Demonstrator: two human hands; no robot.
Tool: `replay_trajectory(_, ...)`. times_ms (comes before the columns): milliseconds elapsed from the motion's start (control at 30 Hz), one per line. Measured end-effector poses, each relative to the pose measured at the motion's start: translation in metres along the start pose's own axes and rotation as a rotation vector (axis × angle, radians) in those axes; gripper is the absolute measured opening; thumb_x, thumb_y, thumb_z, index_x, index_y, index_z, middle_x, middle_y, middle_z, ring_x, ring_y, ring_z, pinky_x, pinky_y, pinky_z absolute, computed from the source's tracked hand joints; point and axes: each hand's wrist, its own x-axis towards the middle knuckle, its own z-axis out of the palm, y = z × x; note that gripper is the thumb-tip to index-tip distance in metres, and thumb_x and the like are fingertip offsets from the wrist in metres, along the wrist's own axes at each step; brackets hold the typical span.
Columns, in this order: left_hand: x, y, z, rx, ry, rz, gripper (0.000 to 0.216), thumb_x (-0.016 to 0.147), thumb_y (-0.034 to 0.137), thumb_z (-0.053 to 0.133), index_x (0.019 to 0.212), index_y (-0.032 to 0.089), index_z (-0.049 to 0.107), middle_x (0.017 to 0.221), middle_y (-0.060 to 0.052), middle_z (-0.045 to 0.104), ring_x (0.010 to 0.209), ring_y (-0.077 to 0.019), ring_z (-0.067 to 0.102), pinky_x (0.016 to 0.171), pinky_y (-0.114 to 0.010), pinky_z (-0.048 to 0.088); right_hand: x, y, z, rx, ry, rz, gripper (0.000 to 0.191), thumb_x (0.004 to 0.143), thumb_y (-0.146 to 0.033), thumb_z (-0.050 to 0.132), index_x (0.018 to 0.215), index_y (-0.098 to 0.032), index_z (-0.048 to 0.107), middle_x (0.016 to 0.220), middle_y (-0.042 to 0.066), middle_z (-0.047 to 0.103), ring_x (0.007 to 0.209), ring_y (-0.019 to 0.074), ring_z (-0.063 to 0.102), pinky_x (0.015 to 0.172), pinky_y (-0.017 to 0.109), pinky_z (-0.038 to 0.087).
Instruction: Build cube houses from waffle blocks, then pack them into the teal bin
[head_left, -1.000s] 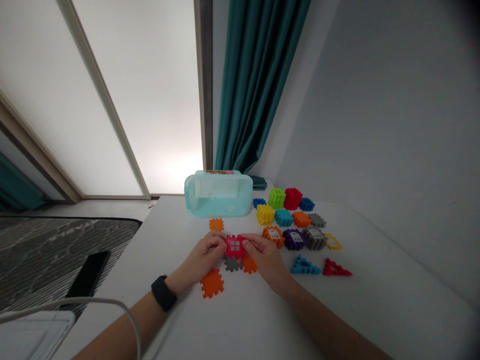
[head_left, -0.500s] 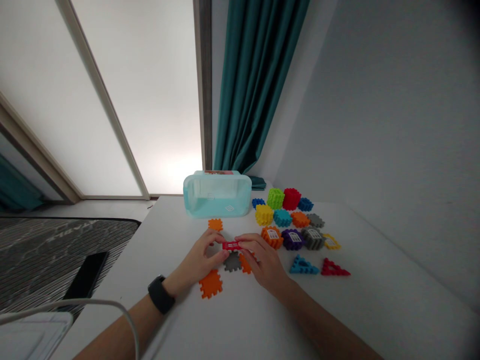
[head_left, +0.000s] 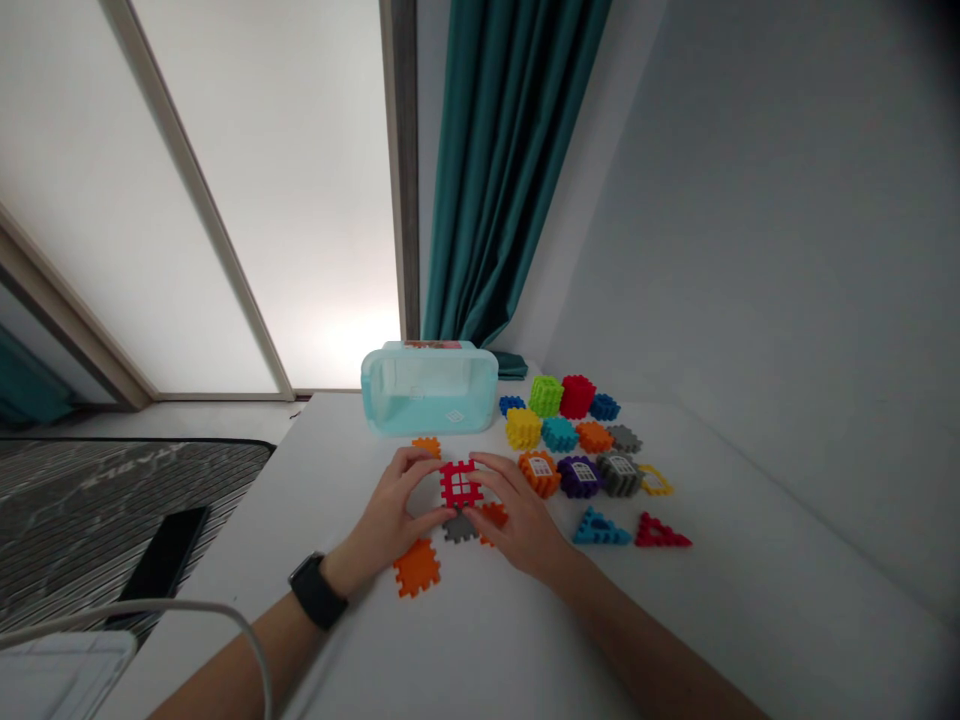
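A red notched building tile with a window grid [head_left: 460, 484] lies face up between my hands. My left hand [head_left: 396, 505] has its thumb and fingers closed on the tile's left side. On the opposite side, my right hand [head_left: 519, 515] grips it with thumb below and fingers above. Just under the red tile sits a grey notched tile [head_left: 460, 528], partly covered. An orange tile [head_left: 493, 522] is partly hidden by my right hand, and a second orange tile [head_left: 417, 568] lies below my left wrist. A third orange tile [head_left: 427, 446] is beyond my left fingers.
A clear teal bin [head_left: 430, 415] lies on its side at the back of the white table [head_left: 450, 660]. To the right stand rows of colourful block stacks [head_left: 580, 478], with blue [head_left: 600, 528] and red triangles [head_left: 660, 532] nearer. A white cable [head_left: 225, 606] crosses the lower left.
The red tile, seen almost edge-on before, has turned so its window face shows. Both hands have shifted slightly around it, and the whole view has slid a little.
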Motion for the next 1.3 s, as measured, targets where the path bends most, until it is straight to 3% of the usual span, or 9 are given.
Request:
replay_trajectory(633,0.002,-0.002,0.004,0.134,-0.022,0.016,0.046,0.088,0.037,0.073,0.13,0.027,0.057,0.124,-0.009,0.057,0.115,-0.0257,0.057,0.101,-0.044,0.05,0.007,0.0,-0.012,-0.07,-0.019,-0.065,0.033,0.094,-0.024,0.063,0.127,-0.024,0.059,0.129,0.012,0.066,0.123,0.028,0.059,0.106,0.052,0.05)
replay_trajectory(867,0.017,0.002,0.007,0.245,-0.027,0.052,0.045,0.087,0.041,0.072,0.128,0.027,0.058,0.121,-0.01,0.06,0.112,-0.0279,0.059,0.096,-0.045,0.051,0.012,0.008,-0.022,-0.122,-0.036,-0.045,0.032,0.093,-0.026,0.065,0.125,-0.024,0.061,0.13,0.012,0.067,0.122,0.029,0.059,0.104,0.053,0.051)
replay_trajectory(1033,0.033,0.006,0.01,0.218,-0.037,0.063,0.041,0.088,0.035,0.069,0.126,0.025,0.057,0.121,-0.01,0.06,0.112,-0.0274,0.059,0.096,-0.044,0.05,0.022,0.013,-0.032,-0.162,-0.038,-0.051,0.027,0.095,-0.027,0.063,0.122,-0.024,0.063,0.131,0.011,0.066,0.123,0.0287,0.059,0.104,0.052,0.05)
replay_trajectory(1300,0.064,0.007,0.027,0.237,-0.037,0.114,0.041,0.088,0.036,0.069,0.125,0.024,0.057,0.12,-0.01,0.06,0.109,-0.028,0.059,0.095,-0.044,0.049,0.028,0.032,-0.05,-0.212,-0.046,-0.009,0.028,0.095,-0.023,0.061,0.122,-0.025,0.065,0.133,0.011,0.065,0.124,0.0289,0.058,0.105,0.052,0.049)
